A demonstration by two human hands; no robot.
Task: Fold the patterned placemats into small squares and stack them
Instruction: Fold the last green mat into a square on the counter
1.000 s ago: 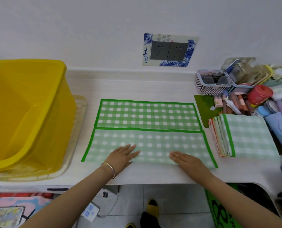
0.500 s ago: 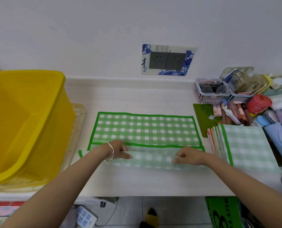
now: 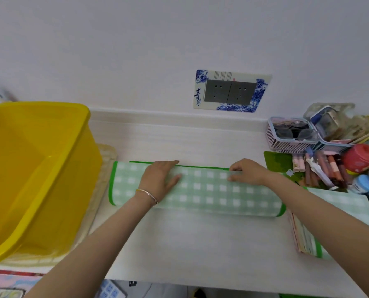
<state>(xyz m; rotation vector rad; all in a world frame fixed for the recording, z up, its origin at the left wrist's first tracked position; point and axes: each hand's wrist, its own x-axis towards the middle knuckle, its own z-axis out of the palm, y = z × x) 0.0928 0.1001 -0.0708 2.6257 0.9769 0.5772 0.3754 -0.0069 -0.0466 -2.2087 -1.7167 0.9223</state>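
A green checked placemat point(image 3: 213, 190) with a green border lies on the white counter point(image 3: 200, 244), folded into a long narrow strip. My left hand point(image 3: 160, 179) rests flat on its left part, fingers straight and reaching the far edge. My right hand point(image 3: 247, 172) pinches the far edge of the strip further right, fingers curled over it. A stack of folded placemats point(image 3: 338, 211) sits at the right, partly hidden by my right forearm.
A large yellow tub point(image 3: 35, 168) stands at the left on a clear tray. At the back right are a pink basket point(image 3: 287, 136), a red jar point(image 3: 362, 158) and several small tubes. A wall socket point(image 3: 231, 92) is behind.
Both hands carried the near half of the placemat away from me and laid it over the far half. The mat went from two panels to one narrow strip.
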